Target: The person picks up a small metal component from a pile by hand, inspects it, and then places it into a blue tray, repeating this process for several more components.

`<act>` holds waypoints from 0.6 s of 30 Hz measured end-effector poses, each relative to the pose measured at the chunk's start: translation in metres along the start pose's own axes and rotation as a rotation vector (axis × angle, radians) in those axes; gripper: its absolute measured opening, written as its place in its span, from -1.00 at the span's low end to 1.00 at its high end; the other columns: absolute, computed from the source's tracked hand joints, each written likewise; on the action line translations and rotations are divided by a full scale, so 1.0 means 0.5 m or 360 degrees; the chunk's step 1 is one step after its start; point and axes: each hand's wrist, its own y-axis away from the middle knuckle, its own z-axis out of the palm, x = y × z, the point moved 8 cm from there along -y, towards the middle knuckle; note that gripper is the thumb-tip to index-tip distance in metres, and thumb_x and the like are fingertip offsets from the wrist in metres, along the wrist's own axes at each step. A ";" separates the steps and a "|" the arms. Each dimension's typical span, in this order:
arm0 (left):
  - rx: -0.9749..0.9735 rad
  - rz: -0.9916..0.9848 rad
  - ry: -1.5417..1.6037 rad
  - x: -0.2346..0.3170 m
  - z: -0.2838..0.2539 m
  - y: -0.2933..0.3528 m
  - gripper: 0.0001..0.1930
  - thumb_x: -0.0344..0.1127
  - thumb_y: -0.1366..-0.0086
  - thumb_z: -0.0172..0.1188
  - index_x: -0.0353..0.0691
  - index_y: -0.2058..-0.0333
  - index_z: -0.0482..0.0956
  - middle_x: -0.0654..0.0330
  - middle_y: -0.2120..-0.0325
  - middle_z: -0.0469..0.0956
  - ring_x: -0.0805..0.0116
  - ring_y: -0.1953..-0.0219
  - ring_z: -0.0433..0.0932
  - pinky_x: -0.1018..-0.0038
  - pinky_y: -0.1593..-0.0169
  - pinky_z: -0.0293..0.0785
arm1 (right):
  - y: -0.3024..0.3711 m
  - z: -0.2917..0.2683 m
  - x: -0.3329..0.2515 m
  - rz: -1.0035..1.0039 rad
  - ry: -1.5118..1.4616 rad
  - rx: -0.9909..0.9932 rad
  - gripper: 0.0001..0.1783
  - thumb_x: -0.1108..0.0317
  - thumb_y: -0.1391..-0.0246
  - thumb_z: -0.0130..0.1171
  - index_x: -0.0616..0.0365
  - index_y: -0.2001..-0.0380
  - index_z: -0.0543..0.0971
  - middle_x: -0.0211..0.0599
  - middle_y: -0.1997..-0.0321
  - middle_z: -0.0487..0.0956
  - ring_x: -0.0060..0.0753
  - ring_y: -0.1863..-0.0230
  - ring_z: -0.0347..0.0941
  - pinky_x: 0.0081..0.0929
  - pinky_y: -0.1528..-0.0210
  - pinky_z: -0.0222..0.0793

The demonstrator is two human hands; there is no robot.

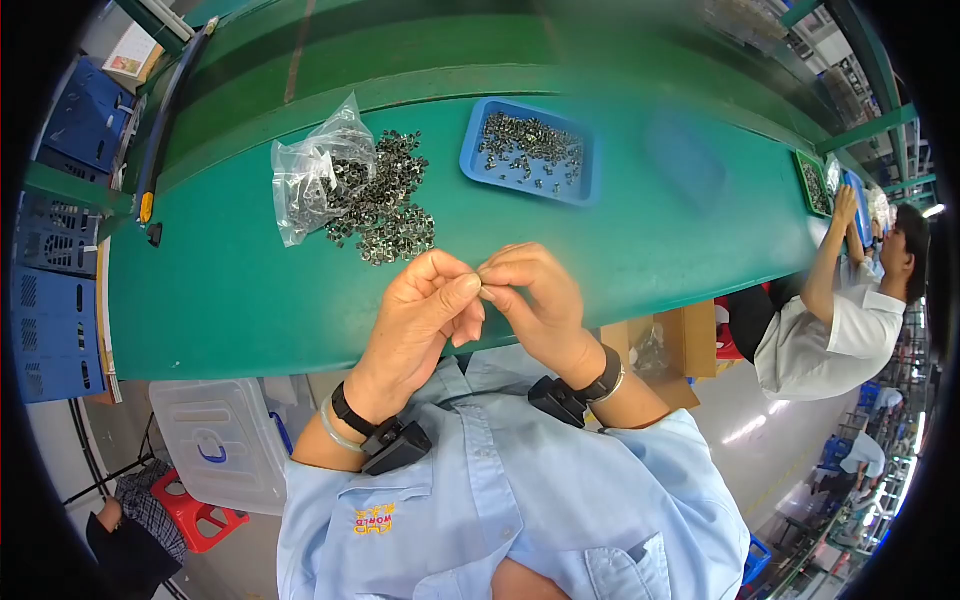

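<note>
My left hand (432, 300) and my right hand (532, 290) meet over the near edge of the green table, fingertips pinched together. Whatever they pinch is too small or too covered to make out. Just beyond my left hand lies a loose pile of small metal parts (395, 235), dark and shiny. Part of the pile spills from a clear plastic bag (300, 195) on its left. Farther off and to the right, a blue tray (482, 178) holds many more small metal pieces (530, 145). A dark strap with a black device sits on each of my wrists.
The green table (230, 320) runs across in front of me. Blue crates (58, 330) stand at the left, with a clear lidded box (215, 440) and a red stool (195, 515) below. An open cardboard box (690, 345) is at lower right, near a co-worker (840, 335).
</note>
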 end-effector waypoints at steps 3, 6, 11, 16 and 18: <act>0.0061 -0.0013 -0.0099 0.006 0.002 -0.002 -0.85 -0.28 -0.29 0.13 -0.22 0.29 0.42 0.26 0.52 0.52 0.57 0.56 0.45 0.67 0.53 0.33 | -0.007 -0.006 -0.006 -0.0017 0.0192 0.0027 -0.78 0.57 0.06 0.22 0.13 0.29 0.50 -0.31 0.29 0.53 -0.27 0.24 0.47 -0.37 0.15 0.40; 0.0107 -0.0008 -0.0230 0.015 0.003 0.003 -0.85 -0.28 -0.31 0.11 -0.23 0.30 0.42 0.25 0.52 0.52 0.57 0.57 0.44 0.67 0.53 0.32 | -0.010 -0.009 -0.007 -0.0111 0.0220 0.0014 -0.79 0.57 0.07 0.23 0.14 0.31 0.51 -0.30 0.30 0.53 -0.30 0.25 0.46 -0.39 0.17 0.39; 0.0088 -0.0045 -0.0085 0.021 0.017 0.010 -0.83 -0.25 -0.34 0.06 -0.23 0.31 0.42 0.25 0.53 0.50 0.58 0.58 0.42 0.67 0.53 0.31 | -0.005 -0.016 0.004 0.0181 -0.0026 0.0080 -0.81 0.57 0.08 0.24 0.14 0.34 0.52 -0.28 0.30 0.52 -0.34 0.26 0.45 -0.43 0.20 0.38; 0.0015 -0.0029 -0.0046 0.014 0.016 0.008 -0.82 -0.23 -0.36 0.02 -0.24 0.30 0.42 0.24 0.54 0.50 0.58 0.57 0.42 0.67 0.53 0.31 | -0.002 -0.011 0.013 0.0196 -0.0225 0.0095 -0.80 0.57 0.08 0.25 0.14 0.34 0.52 -0.28 0.31 0.53 -0.36 0.28 0.44 -0.46 0.23 0.38; 0.0008 -0.0015 -0.0086 0.013 0.015 0.007 -0.81 -0.23 -0.37 0.01 -0.24 0.30 0.42 0.24 0.54 0.50 0.58 0.57 0.41 0.67 0.53 0.31 | -0.001 -0.010 0.011 0.0185 -0.0224 0.0098 -0.81 0.57 0.08 0.25 0.14 0.34 0.52 -0.28 0.32 0.53 -0.36 0.28 0.44 -0.47 0.25 0.38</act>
